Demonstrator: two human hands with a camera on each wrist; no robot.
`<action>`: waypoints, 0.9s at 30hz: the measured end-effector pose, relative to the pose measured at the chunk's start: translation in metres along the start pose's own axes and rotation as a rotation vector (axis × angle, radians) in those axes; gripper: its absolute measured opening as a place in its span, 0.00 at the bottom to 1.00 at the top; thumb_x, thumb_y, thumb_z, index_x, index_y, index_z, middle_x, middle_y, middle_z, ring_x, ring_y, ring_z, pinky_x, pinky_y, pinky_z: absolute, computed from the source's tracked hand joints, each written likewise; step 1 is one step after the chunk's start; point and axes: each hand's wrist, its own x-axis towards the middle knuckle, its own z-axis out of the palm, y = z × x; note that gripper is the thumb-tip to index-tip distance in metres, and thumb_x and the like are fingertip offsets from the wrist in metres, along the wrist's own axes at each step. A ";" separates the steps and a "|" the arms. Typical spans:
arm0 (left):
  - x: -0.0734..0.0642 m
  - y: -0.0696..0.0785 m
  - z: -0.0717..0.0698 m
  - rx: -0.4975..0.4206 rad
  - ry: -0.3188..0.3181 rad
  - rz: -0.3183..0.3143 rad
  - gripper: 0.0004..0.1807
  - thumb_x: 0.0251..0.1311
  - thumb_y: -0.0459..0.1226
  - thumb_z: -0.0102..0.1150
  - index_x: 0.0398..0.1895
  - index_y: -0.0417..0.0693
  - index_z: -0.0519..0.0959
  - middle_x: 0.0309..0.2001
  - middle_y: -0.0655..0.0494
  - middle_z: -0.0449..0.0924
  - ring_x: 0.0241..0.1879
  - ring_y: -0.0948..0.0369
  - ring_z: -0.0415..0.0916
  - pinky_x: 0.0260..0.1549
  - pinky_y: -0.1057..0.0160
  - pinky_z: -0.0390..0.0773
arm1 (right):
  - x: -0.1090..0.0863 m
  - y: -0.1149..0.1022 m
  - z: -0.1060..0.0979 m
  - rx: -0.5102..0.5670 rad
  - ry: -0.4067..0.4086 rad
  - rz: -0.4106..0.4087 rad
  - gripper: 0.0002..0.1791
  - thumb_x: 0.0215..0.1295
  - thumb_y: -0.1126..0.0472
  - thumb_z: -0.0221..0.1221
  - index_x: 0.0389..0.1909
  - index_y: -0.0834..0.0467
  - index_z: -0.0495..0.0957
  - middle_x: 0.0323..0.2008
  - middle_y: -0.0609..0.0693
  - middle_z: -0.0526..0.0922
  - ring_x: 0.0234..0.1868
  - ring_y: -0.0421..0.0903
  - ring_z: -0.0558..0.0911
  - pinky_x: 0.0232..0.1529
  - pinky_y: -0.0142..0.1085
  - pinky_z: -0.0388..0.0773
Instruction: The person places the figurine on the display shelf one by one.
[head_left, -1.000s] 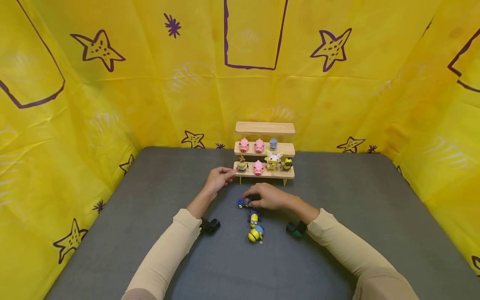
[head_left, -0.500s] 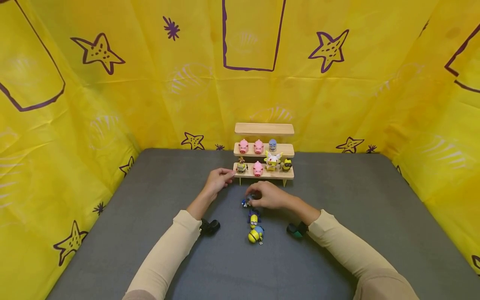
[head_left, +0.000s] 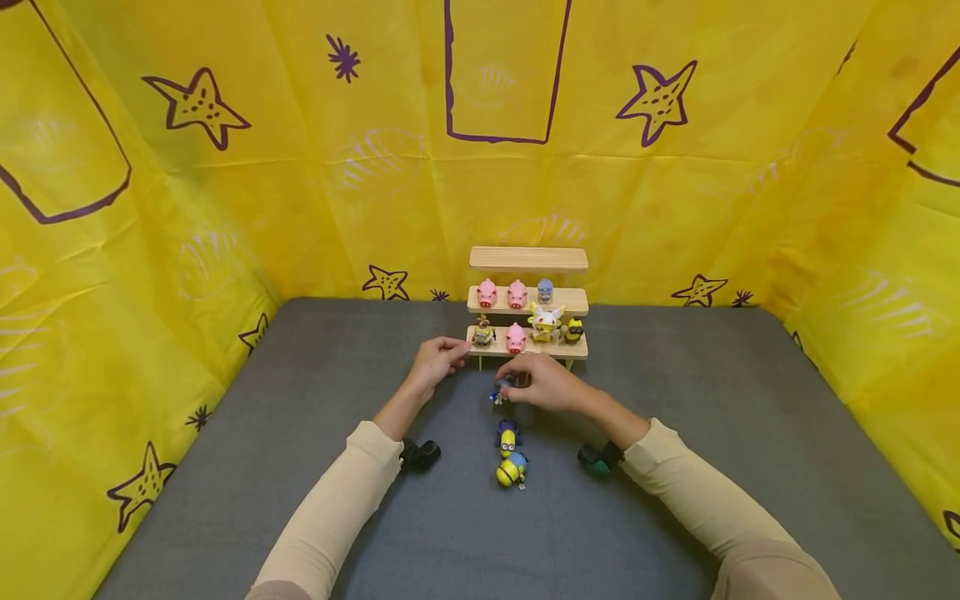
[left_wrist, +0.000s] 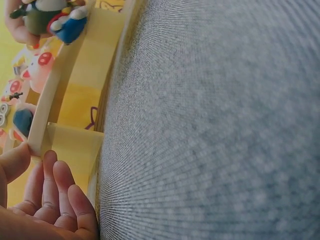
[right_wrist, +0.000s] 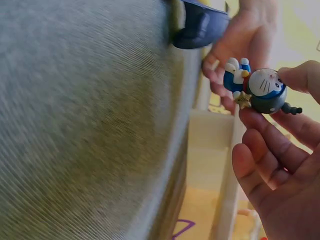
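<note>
My right hand (head_left: 543, 383) pinches a small blue-and-white Doraemon cat figurine (right_wrist: 262, 85) between thumb and fingers. The figurine has a round grey back part and a white whiskered face, and lies sideways in the right wrist view. It is held just in front of the three-tier wooden display stand (head_left: 528, 257). My left hand (head_left: 437, 360) grips the left end of the stand's lowest shelf (left_wrist: 41, 131), thumb on one face and fingertips by the other. That shelf bears a Minion figurine (head_left: 483, 335), a pink pig (head_left: 516, 338), a white-and-yellow figurine (head_left: 546, 323) and a dark-clad Minion (head_left: 573, 331).
On the middle shelf stand a left pig (head_left: 487, 294), another pig (head_left: 517, 294) and a small blue figurine (head_left: 545, 291). A purple-backed Minion (head_left: 508, 438) and a blue-clad Minion (head_left: 512, 472) lie on the grey table (head_left: 375, 533). Yellow cloth (head_left: 300, 192) encloses the back and sides.
My right hand has lifted the Doraemon figurine from its place near the Minions and carried it slightly right and toward the stand. The left hand stays at the shelf end.
</note>
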 end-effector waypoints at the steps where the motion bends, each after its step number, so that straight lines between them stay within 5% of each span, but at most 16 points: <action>1: 0.000 0.000 0.000 -0.001 0.001 -0.001 0.15 0.65 0.42 0.60 0.49 0.40 0.81 0.42 0.47 0.85 0.31 0.65 0.77 0.32 0.68 0.74 | 0.000 -0.001 -0.002 0.006 0.011 0.006 0.12 0.61 0.59 0.63 0.44 0.59 0.83 0.36 0.49 0.84 0.34 0.38 0.75 0.37 0.30 0.74; 16: -0.001 0.000 0.000 0.009 0.000 -0.020 0.15 0.65 0.42 0.60 0.49 0.42 0.81 0.42 0.49 0.85 0.31 0.65 0.77 0.33 0.68 0.75 | 0.000 -0.009 -0.028 0.032 0.119 0.081 0.12 0.61 0.61 0.65 0.42 0.63 0.83 0.32 0.51 0.82 0.31 0.40 0.73 0.33 0.31 0.72; 27: 0.001 0.001 -0.001 0.006 -0.010 -0.026 0.15 0.65 0.43 0.61 0.49 0.42 0.81 0.40 0.51 0.85 0.31 0.65 0.77 0.33 0.67 0.74 | 0.005 -0.016 -0.053 0.010 0.120 0.138 0.10 0.63 0.58 0.63 0.40 0.60 0.84 0.28 0.50 0.83 0.27 0.41 0.74 0.29 0.33 0.71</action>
